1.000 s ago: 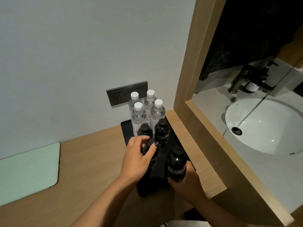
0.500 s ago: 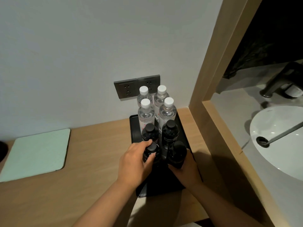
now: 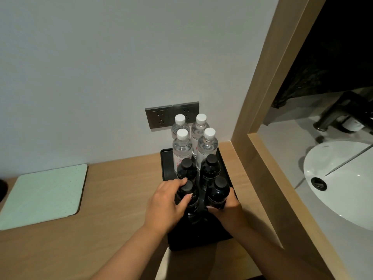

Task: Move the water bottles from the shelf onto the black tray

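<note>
A black tray [image 3: 166, 164] lies on the wooden counter against the wall. Several clear water bottles with white caps [image 3: 182, 146] stand at its far end. In front of them stand dark bottles with black caps, two at the back [image 3: 211, 168] and two at the front. My left hand [image 3: 164, 207] is wrapped around the front left dark bottle [image 3: 188, 194]. My right hand [image 3: 229, 212] grips the front right dark bottle [image 3: 219, 191] from below. Both held bottles stand upright on the tray, close together.
A pale green mat [image 3: 42, 195] lies on the wooden counter [image 3: 121, 199] at the left. A grey socket plate [image 3: 161, 117] is on the wall behind the bottles. A wooden frame [image 3: 260, 126] borders the tray on the right, with a white sink [image 3: 343, 178] beyond it.
The right hand has brought its dark bottle forward and set it beside the left hand's bottle on the tray. The camera view has shifted left and nearer.
</note>
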Demonstrator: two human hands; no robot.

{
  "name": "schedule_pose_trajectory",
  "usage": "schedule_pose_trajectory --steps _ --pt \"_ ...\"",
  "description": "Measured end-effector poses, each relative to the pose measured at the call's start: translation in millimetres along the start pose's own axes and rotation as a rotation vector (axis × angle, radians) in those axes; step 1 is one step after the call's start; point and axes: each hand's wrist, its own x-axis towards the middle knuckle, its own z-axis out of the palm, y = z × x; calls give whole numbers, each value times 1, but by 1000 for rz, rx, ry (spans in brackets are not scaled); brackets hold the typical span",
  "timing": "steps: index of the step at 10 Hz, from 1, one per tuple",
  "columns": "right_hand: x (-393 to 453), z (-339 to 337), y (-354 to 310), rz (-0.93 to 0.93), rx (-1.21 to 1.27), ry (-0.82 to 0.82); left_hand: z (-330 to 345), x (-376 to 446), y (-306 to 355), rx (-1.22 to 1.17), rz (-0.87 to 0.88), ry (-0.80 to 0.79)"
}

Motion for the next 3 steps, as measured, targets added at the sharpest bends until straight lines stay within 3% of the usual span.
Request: schedule_pose_trajectory --steps 2,3 --pt "-26 0 -21 70 -151 41 0 -6 3 4 66 -90" --pt "-46 3 -34 16 -143 137 -5 -1 7 -26 37 -145"
